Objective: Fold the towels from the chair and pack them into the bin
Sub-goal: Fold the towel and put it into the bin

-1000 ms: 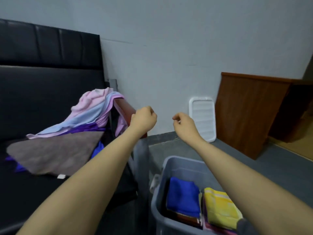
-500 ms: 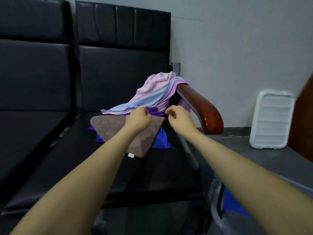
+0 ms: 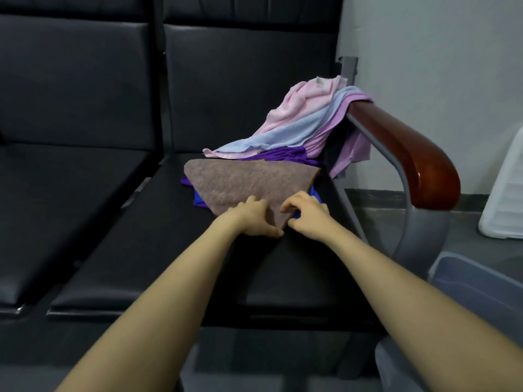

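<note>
On the chair seat (image 3: 158, 250), my left hand (image 3: 252, 219) and right hand (image 3: 307, 219) pinch the brown towel's (image 3: 249, 182) near corner.

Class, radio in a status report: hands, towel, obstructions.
Left hand and right hand pinching near corner of flat brown towel. Towel lies atop blue cloth on black seat. Nothing blocking.

Head view, down over chair (image 3: 198, 250)

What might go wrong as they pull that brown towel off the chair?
Both hands, left and right, pinch the brown towel's near corner. It lies on the blue towel, so that may drag off the seat. The pink towel, draped over the armrest, could slide down.
</note>
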{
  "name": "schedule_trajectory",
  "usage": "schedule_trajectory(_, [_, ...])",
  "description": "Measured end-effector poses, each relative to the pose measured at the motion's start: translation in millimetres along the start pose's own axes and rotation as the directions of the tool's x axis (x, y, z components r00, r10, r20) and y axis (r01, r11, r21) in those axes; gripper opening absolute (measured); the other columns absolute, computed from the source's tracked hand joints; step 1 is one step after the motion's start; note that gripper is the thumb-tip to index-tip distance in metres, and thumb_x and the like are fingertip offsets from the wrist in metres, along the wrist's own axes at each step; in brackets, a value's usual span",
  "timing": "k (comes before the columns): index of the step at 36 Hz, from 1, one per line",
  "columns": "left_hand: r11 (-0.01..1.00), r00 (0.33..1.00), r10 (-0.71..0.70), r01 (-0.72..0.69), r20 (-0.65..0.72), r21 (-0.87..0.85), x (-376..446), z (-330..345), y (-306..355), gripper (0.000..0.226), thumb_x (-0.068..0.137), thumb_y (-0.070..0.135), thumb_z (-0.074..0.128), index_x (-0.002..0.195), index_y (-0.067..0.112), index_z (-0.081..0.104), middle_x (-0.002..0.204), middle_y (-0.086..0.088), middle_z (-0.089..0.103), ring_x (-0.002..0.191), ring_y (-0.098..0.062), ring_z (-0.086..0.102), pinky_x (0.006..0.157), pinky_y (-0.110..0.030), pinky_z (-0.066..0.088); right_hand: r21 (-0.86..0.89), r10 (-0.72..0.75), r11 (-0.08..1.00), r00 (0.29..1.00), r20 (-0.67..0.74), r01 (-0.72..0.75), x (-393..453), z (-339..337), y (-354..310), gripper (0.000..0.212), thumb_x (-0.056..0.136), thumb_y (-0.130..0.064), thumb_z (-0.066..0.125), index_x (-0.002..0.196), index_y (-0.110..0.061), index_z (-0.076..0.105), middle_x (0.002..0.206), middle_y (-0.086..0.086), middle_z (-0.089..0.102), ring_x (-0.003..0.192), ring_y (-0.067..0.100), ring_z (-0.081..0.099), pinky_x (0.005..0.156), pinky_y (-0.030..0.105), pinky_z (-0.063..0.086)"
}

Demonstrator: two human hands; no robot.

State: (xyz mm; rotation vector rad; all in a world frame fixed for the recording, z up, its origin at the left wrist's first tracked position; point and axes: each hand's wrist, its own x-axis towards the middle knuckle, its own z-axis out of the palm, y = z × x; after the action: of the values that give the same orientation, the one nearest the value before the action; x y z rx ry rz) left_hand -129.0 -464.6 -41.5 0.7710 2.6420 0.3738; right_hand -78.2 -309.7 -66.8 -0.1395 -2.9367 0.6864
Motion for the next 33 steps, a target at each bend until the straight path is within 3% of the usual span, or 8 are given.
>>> schedule_trajectory(5, [1.0, 0.998, -0.007, 0.007, 0.055, 0.007, -1.8, 0.1, 5.1, 0.084, 0.072, 0.062, 0.068, 0.138, 0.02, 0.038, 0.137, -0.005, 0.035, 0.121, -0.027, 0.046, 0.105, -0.043, 0.038, 0.004, 0.029, 1.0, 0.992, -0.119, -0.029, -5.4, 10.0, -1.1, 0.018, 0.086, -0.016, 0.06, 0.101, -0.025, 0.066, 0.12, -0.006, 0.053, 0.115, 0.017, 0.045, 0.095, 0.035, 0.027])
schedule_trajectory(7, [0.998, 1.0, -0.006, 0.006, 0.0, 0.058, -4.0, 3.2, 7.1, 0.073, 0.075, 0.059, 0.067, 0.131, 0.019, 0.044, 0.132, -0.005, 0.041, 0.121, -0.027, 0.047, 0.107, -0.045, 0.033, 0.03, 0.047, 0.999, 0.983, -0.178, -0.042, -6.0, 12.4, -4.1, 0.015, 0.088, -0.017, 0.059, 0.098, -0.024, 0.067, 0.117, -0.006, 0.056, 0.113, 0.018, 0.046, 0.093, 0.034, 0.026])
schedule_trajectory(11, [0.998, 0.964, 0.057, -0.065, -0.261, -0.023, -9.9, -2.2, 7.0, 0.02, 0.089, 0.02, 0.055, 0.107, 0.015, 0.06, 0.114, -0.007, 0.061, 0.11, -0.028, 0.055, 0.101, -0.041, 0.037, 0.232, 0.081, 0.973, 0.952, -0.294, -0.012, -7.7, 9.0, -9.7, 0.013, 0.09, -0.018, 0.056, 0.094, -0.024, 0.066, 0.102, -0.008, 0.062, 0.107, 0.02, 0.053, 0.092, 0.031, 0.027])
schedule_trajectory(16, [0.947, 0.812, 0.099, -0.255, -0.576, -0.197, -19.2, -24.3, 11.4, 0.016, 0.087, 0.005, 0.045, 0.076, 0.015, 0.051, 0.08, -0.003, 0.061, 0.082, -0.025, 0.059, 0.073, -0.036, 0.045, 0.446, 0.078, 0.886, 0.905, -0.418, 0.13, -5.1, 3.2, -17.1, 0.014, 0.093, -0.022, 0.052, 0.084, -0.033, 0.053, 0.093, -0.001, 0.064, 0.103, 0.034, 0.053, 0.091, 0.041, 0.044])
schedule_trajectory(19, [0.923, 0.791, 0.085, -0.292, -0.607, -0.252, -19.1, -30.5, 19.0, 0.016, 0.089, 0.005, 0.038, 0.084, 0.016, 0.048, 0.082, -0.001, 0.055, 0.084, -0.024, 0.053, 0.072, -0.031, 0.038, 0.513, 0.06, 0.827, 0.871, -0.487, 0.23, -2.8, -6.0, -27.1, 0.014, 0.094, -0.02, 0.051, 0.086, -0.031, 0.056, 0.094, 0.005, 0.065, 0.098, 0.029, 0.057, 0.088, 0.043, 0.049])
schedule_trajectory(23, [0.901, 0.786, 0.153, -0.36, -0.6, -0.241, -20.4, -35.9, 28.3, 0.017, 0.089, 0.009, 0.042, 0.101, 0.01, 0.054, 0.107, -0.007, 0.055, 0.102, -0.025, 0.049, 0.092, -0.036, 0.037, 0.619, 0.036, 0.693, 0.839, -0.542, 0.37, -5.3, -17.1, -35.7, 0.018, 0.096, -0.003, 0.046, 0.087, -0.016, 0.054, 0.082, 0.004, 0.06, 0.079, 0.011, 0.054, 0.078, 0.031, 0.047])
schedule_trajectory(27, [0.901, 0.76, 0.281, -0.42, -0.585, -0.113, -25.1, -40.4, 28.1, 0.04, 0.074, 0.03, 0.056, 0.11, 0.017, 0.043, 0.103, -0.003, 0.052, 0.09, -0.019, 0.044, 0.082, -0.033, 0.033, 0.606, 0.051, 0.715, 0.839, -0.542, 0.349, -8.9, -22.7, -34.3, 0.03, 0.096, -0.006, 0.046, 0.078, -0.029, 0.051, 0.076, -0.011, 0.055, 0.07, 0.0, 0.049, 0.074, 0.029, 0.044])
schedule_trajectory(33, [0.874, 0.65, 0.447, -0.464, -0.614, 0.145, -19.9, -39.1, 20.7, 0.047, 0.076, 0.044, 0.043, 0.113, 0.014, 0.044, 0.107, -0.004, 0.047, 0.097, -0.022, 0.045, 0.086, -0.036, 0.036, 0.602, 0.041, 0.742, 0.875, -0.482, 0.296, -17.2, -30.9, -33.5, 0.013, 0.095, -0.011, 0.051, 0.088, -0.022, 0.052, 0.078, -0.01, 0.057, 0.073, 0.002, 0.051, 0.076, 0.03, 0.043])
